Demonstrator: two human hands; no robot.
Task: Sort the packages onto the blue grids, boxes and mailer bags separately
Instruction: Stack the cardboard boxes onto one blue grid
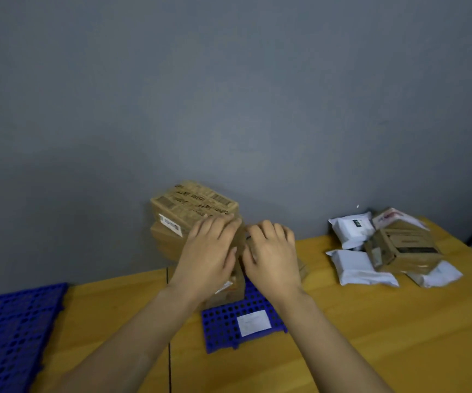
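A stack of boxes [183, 219] stands on the small blue grid [220, 324] in the middle of the table [371, 321]. The left hand [209, 251] lies against the stack with nearly straight fingers. The right hand [271, 251], just beside it at 3 o'clock, bends its fingers over a box edge; I cannot tell if it grips, because of blur. At 3 o'clock, well apart, white mailer bags [356, 268] lie around a loose box [402, 245]. A second blue grid [10, 336] lies at 8 o'clock.
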